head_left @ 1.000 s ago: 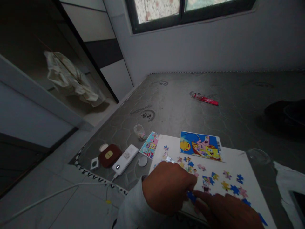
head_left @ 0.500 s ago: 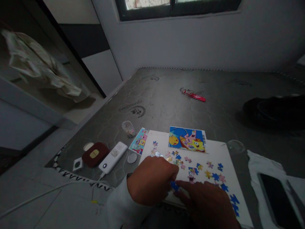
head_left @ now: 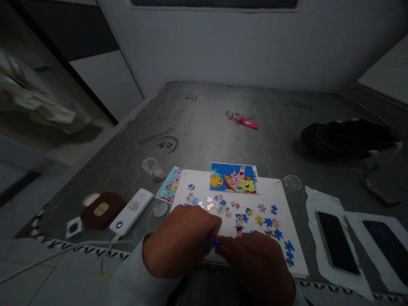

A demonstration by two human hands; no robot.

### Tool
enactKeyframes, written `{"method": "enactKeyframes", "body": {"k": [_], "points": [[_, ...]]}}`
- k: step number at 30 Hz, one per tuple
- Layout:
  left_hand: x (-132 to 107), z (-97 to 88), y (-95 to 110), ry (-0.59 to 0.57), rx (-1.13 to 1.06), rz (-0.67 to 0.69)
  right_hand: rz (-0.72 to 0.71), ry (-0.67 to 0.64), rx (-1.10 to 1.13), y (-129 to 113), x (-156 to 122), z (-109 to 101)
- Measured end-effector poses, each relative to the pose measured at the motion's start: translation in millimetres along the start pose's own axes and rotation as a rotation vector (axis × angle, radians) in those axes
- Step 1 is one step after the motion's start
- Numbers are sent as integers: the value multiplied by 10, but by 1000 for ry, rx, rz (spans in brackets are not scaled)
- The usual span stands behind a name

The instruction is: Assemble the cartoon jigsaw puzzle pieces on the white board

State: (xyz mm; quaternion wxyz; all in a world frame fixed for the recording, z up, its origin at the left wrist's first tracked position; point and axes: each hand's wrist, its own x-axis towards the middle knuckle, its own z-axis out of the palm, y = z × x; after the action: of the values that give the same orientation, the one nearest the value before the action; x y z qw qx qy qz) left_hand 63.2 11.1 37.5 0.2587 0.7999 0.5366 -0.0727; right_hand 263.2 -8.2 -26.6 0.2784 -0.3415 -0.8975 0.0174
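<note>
My left hand (head_left: 185, 238) and my right hand (head_left: 255, 261) meet over the near edge of a white board (head_left: 197, 176). Between their fingertips is a blue jigsaw puzzle piece (head_left: 216, 243), partly covered by the fingers; both hands pinch it. Scattered over the board lie loose puzzle pieces, blue ones (head_left: 289, 246) to the right and pink and yellow ones nearer the middle. A small joined section (head_left: 239, 225) with a pink figure sits just beyond my right hand. At the board's far edge rests a picture card (head_left: 234, 177) with cartoon figures.
Left of the board are a second card (head_left: 170, 187), a clear cup (head_left: 153, 169) holding pieces, a round lid (head_left: 160, 209), a white power bank (head_left: 132, 212) and a brown case (head_left: 103, 210). Phones (head_left: 338, 242) lie on white paper at right. A red wrapper (head_left: 242, 120) and dark bag (head_left: 347, 136) lie farther off.
The camera view has tilted down and turned right, so more of the right side shows. Both hands stay together at the blue puzzle piece, which shows less now.
</note>
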Motion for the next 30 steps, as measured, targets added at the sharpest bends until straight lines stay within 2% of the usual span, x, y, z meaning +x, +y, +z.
{"method": "enactKeyframes", "body": {"k": [11,17,24,30], "points": [[-10,-36,58,-54,-4,-24,-3,-66,54,21,-37,-25],[-31,-61,88,-93,7,-18,1,-56,65,-34,-9,-91],[-83,-43,228,-199,-4,-1,-68,-221,108,-67,-36,-246],[-136,-104,340,-274,-15,-7,-99,-278,162,-69,-62,-323]]}}
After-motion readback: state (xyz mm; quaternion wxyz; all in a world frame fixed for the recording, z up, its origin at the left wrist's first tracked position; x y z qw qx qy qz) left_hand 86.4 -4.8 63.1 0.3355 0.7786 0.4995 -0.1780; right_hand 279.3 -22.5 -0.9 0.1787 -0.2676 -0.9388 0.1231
